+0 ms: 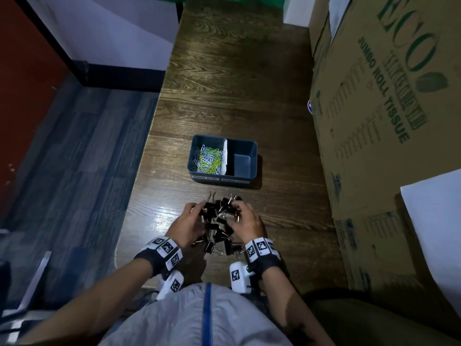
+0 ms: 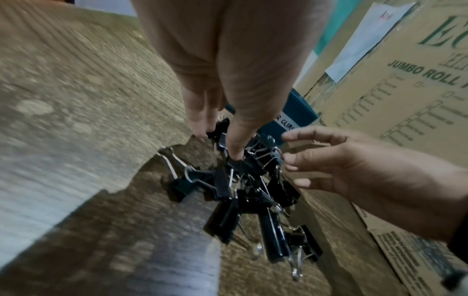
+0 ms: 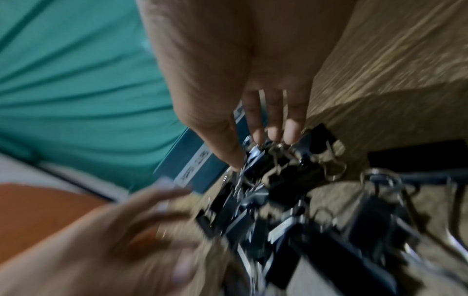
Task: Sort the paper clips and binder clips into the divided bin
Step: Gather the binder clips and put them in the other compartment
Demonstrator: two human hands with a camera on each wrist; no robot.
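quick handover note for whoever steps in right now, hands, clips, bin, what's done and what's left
Left hand: fingers curled into the left side of the binder clip pile, gripping clips.
Right hand: fingers curled on the pile's right side, gripping clips.
The pile sits on the table, just in front of the divided bin.
Done: coloured paper clips fill the bin's left compartment.
Left: the right compartment looks empty; all binder clips appear to be outside the bin and go there.
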